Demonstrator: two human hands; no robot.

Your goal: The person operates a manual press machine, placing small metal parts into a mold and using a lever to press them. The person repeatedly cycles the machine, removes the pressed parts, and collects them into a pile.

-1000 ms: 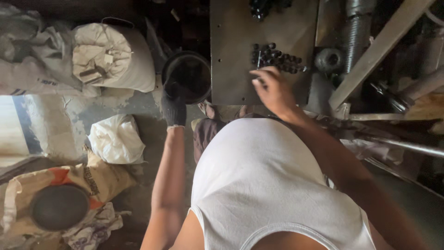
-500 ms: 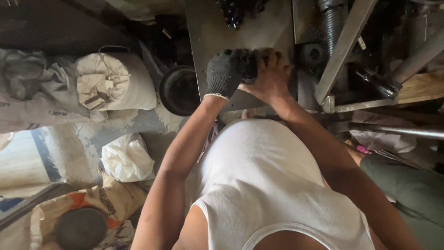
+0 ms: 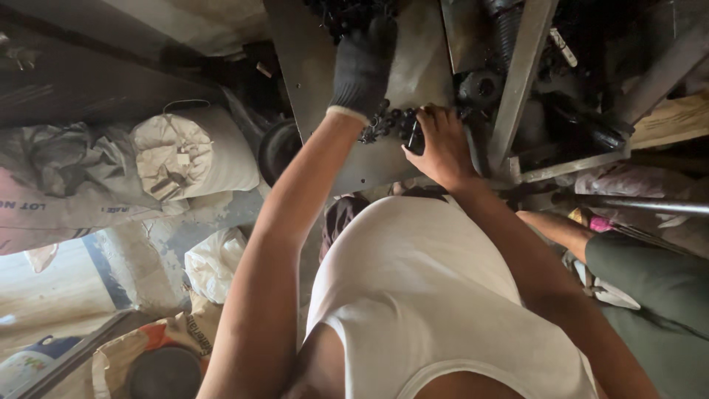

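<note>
Since the earlier frame the gloved left hand (image 3: 362,70) has moved beyond the small black parts (image 3: 384,124); the nearer right hand (image 3: 437,144) pinches one on the worktop (image 3: 310,89).

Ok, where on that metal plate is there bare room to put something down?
The metal plate is bare on its left strip, between its left edge and the gloved left hand, and along the near edge below the small black parts. It is crowded at the top, where a dark pile lies, and around the bare right hand beside the machine parts.
</note>
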